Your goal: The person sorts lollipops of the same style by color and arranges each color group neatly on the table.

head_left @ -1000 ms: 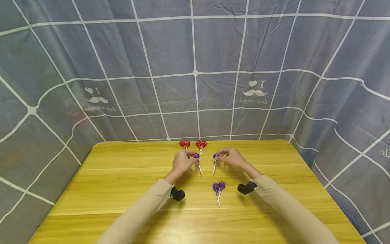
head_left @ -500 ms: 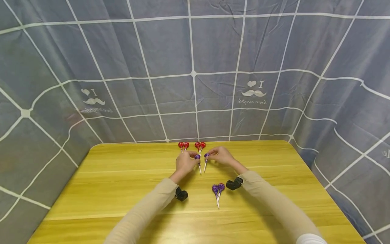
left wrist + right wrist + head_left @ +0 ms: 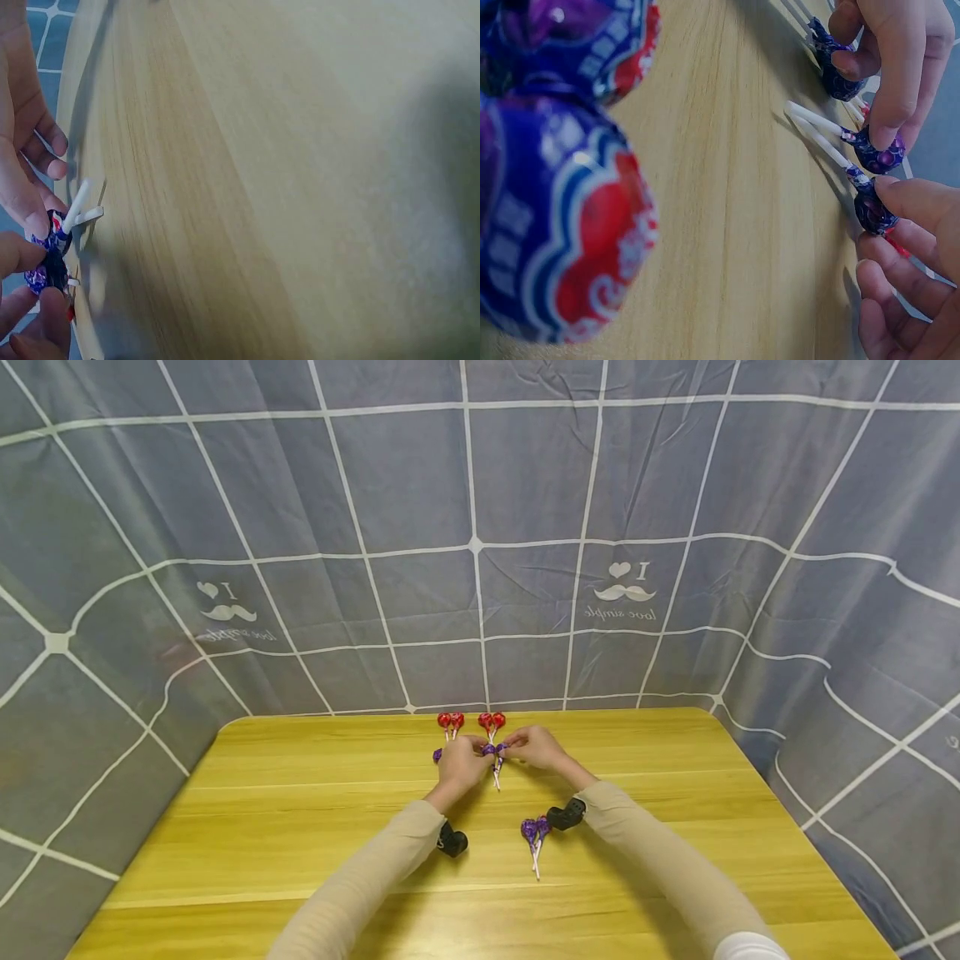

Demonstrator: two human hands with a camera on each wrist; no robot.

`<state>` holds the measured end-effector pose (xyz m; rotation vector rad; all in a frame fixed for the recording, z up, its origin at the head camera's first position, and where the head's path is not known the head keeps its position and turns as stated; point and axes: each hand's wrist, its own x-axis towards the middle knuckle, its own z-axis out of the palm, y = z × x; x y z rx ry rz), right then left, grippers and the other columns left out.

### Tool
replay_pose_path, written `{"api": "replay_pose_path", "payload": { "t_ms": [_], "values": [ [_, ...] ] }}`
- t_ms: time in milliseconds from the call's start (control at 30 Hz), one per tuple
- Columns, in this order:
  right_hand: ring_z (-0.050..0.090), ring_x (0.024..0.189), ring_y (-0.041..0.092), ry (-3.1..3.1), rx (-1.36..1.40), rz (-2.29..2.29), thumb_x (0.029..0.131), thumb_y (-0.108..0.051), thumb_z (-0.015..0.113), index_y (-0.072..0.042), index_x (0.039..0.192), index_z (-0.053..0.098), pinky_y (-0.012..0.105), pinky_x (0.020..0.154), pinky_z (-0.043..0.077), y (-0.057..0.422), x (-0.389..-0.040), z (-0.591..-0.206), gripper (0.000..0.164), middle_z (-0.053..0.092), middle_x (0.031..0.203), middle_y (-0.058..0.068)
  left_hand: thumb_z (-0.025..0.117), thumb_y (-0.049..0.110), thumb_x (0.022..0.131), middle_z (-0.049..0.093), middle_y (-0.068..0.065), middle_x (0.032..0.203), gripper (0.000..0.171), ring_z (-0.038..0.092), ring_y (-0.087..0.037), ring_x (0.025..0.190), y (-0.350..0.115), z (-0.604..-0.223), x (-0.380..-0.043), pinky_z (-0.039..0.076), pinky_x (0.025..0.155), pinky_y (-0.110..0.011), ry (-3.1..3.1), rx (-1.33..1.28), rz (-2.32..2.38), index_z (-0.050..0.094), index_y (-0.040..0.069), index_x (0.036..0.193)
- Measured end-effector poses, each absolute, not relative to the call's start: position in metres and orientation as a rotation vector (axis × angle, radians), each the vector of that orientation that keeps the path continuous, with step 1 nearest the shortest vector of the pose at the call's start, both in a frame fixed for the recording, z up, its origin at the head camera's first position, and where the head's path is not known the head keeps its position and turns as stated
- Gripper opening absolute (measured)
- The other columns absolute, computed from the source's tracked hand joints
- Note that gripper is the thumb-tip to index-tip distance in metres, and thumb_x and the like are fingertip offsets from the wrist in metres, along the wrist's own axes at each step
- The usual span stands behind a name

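Note:
My left hand (image 3: 462, 764) pinches the wrapped head of a purple lollipop (image 3: 881, 154) between thumb and fingers. Beside it, my right hand (image 3: 536, 748) pinches the head of another purple lollipop (image 3: 874, 210). The two heads are side by side near the table's back, and their white sticks converge toward the near side. In the left wrist view the lower lollipop (image 3: 46, 274) is in the left hand and the upper lollipop (image 3: 60, 223) in the right. A further purple lollipop (image 3: 437, 756) lies left of the left hand, its stick hidden by that hand in the head view.
Two pairs of red lollipops, a left pair (image 3: 450, 720) and a right pair (image 3: 492, 721), lie along the back edge of the wooden table (image 3: 300, 827). Nearer, a purple pair (image 3: 534, 833) lies with crossed sticks beside the right wrist. A grey curtain (image 3: 405, 593) surrounds the table.
My right hand has moved left with its lollipop, bringing it against the left hand's one. The left hand has shifted slightly right, uncovering a purple lollipop head on its left.

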<state>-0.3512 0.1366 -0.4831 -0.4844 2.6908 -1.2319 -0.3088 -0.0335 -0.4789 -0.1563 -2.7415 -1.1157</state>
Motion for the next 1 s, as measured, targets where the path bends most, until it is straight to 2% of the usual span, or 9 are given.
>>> {"api": "replay_pose_path", "payload": {
  "t_ms": [200, 367, 733, 1000],
  "values": [
    [0.058, 0.066, 0.007, 2.714, -0.492, -1.207, 0.084, -0.015, 0.072, 0.0, 0.101, 0.073, 0.019, 0.057, 0.047, 0.1355, -0.3515, -0.4844, 0.023, 0.073, 0.089, 0.012, 0.075, 0.013, 0.08, 0.075, -0.009, 0.092, 0.024, 0.06, -0.014, 0.064, -0.0313, -0.4774, -0.308, 0.042, 0.052, -0.024, -2.758, -0.106, -1.046, 0.075, 0.004, 0.103],
    [0.058, 0.065, 0.007, 2.711, -0.502, -1.196, 0.085, -0.016, 0.072, 0.0, 0.1, 0.073, 0.02, 0.057, 0.046, 0.1354, -0.3514, -0.4843, 0.022, 0.073, 0.091, 0.013, 0.074, 0.013, 0.08, 0.075, -0.01, 0.091, 0.024, 0.059, -0.014, 0.062, -0.0321, -0.4781, -0.3089, 0.042, 0.05, -0.024, -2.775, -0.092, -1.019, 0.075, 0.003, 0.102],
    [0.059, 0.067, 0.008, 2.725, -0.503, -1.131, 0.086, -0.018, 0.071, -0.002, 0.102, 0.073, 0.021, 0.057, 0.046, 0.1329, -0.3502, -0.4794, 0.022, 0.074, 0.092, 0.011, 0.074, 0.016, 0.082, 0.075, -0.008, 0.096, 0.024, 0.068, -0.021, 0.075, -0.0295, -0.4801, -0.3118, 0.049, 0.057, -0.03, -2.829, -0.064, -0.944, 0.075, 0.007, 0.104],
    [0.057, 0.062, 0.007, 2.719, -0.493, -1.117, 0.087, -0.016, 0.07, -0.002, 0.105, 0.072, 0.02, 0.054, 0.046, 0.1332, -0.3502, -0.4808, 0.023, 0.072, 0.09, 0.01, 0.074, 0.015, 0.083, 0.075, -0.011, 0.098, 0.025, 0.063, -0.017, 0.068, -0.0281, -0.4795, -0.312, 0.048, 0.054, -0.029, -2.844, -0.086, -0.933, 0.074, 0.005, 0.105]
  ]
}}
